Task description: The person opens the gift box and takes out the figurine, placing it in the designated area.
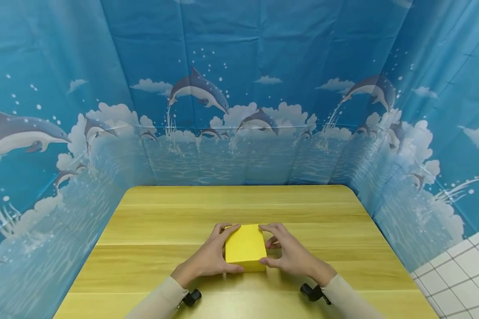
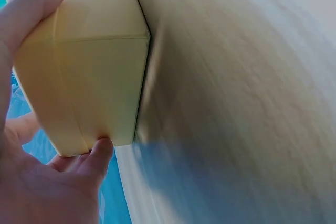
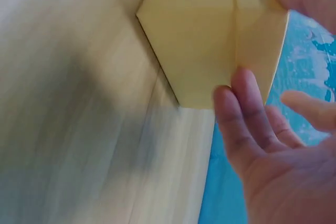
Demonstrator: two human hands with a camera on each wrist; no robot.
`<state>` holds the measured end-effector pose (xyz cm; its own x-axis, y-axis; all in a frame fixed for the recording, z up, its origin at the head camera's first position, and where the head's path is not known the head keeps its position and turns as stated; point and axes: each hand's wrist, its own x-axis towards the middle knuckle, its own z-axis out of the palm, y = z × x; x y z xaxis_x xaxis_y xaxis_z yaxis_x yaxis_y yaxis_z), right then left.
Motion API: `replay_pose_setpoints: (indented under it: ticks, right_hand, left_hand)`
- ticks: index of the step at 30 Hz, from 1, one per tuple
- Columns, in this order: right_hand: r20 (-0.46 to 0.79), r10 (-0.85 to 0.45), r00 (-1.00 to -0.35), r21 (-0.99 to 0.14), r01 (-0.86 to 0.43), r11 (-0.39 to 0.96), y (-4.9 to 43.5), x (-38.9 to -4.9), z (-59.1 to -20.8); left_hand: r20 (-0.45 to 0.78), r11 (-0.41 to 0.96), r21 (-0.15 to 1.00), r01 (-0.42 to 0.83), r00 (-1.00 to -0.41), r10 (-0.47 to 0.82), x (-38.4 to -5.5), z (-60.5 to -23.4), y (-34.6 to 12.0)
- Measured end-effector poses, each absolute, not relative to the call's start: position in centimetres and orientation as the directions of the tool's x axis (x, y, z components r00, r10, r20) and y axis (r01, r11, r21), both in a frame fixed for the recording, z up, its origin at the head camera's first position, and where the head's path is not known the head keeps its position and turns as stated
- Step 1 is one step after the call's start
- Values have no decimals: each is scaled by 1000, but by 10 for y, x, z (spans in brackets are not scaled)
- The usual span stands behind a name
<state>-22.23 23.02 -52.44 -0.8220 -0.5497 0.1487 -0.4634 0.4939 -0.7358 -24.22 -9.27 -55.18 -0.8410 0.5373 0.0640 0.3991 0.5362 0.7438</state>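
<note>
A yellow box with a flat top stands on the wooden table, between both hands. My left hand grips its left side, the thumb on the near face and a finger at the far left corner. On the opposite side my right hand holds the box, its thumb at the near right corner and its index finger at the far one. Both wrist views show a seam running along the side of the box, parallel to its top. In the right wrist view, fingertips lie against or close to the box's side.
The light wooden table has rounded far corners. A blue curtain printed with dolphins surrounds it at the back and both sides. White tiles show at the lower right. Each wrist carries a small black mount.
</note>
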Motion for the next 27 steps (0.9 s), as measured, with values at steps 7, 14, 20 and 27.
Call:
replay_pose_setpoints:
  ticks: [7,14,20,27]
  right_hand:
    - [53,-620,-783,-742,-447,500,232,-232,-527]
    - [57,-598,-799,-763,-421,490,232,-237,-533]
    - [64,-592,-803,-790,-403,462,232,-241,-540]
    - [108,-585,-803,-785,-430,446,235,-243,-547]
  left_hand:
    - [55,546,738,397,-842,537,-242,-549,-93]
    - [53,536,751,387,-843,535,-242,-548,-95]
    - [42,493,793,358,-839,542,-244,-554,-103]
    - [51,483,796,366,-835,548,-246,-555,-106]
